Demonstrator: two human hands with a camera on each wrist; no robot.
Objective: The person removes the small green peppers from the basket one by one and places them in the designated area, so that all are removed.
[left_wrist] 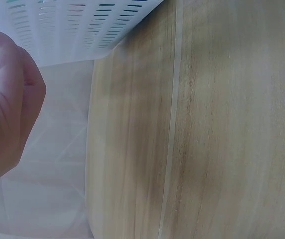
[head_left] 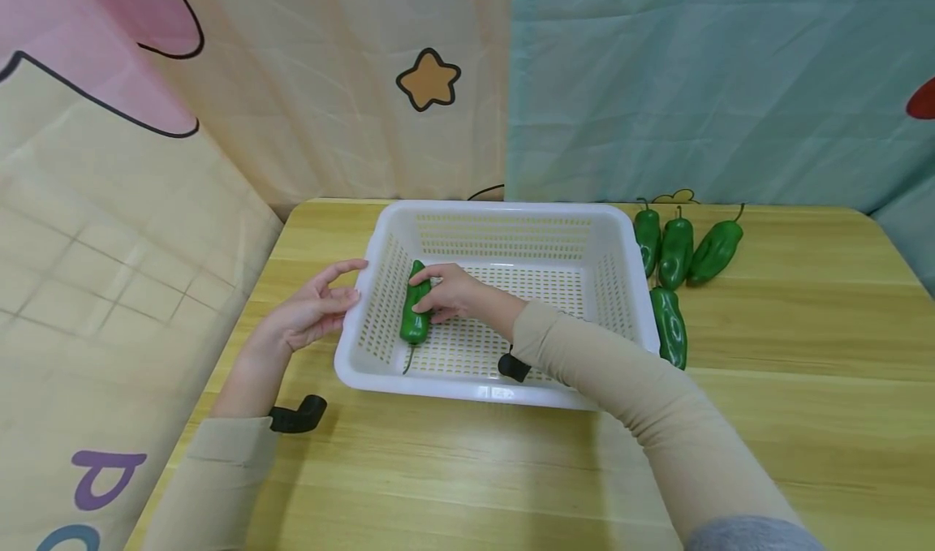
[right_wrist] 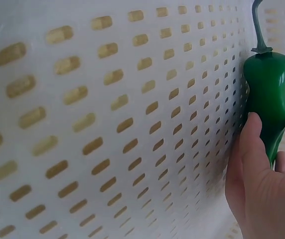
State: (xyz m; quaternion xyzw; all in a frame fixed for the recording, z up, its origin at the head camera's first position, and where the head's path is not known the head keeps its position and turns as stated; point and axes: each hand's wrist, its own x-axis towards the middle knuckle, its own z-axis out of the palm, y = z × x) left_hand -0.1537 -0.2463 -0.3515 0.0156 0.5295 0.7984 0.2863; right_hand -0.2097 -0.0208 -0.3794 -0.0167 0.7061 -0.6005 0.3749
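A white perforated plastic basket stands on the wooden table. Inside it, at the left end, my right hand holds a green pepper between thumb and fingers. In the right wrist view the pepper has its stem pointing up, close to the holed basket floor. At the basket's left rim, my left hand has its fingertips right at the edge, thumb and fingers loosely bent. The left wrist view shows that hand beside the basket's outer wall.
Right of the basket lie several more green peppers: one at the back, one against the basket's right side. A printed curtain hangs behind the wooden table, and another cloth borders its left side.
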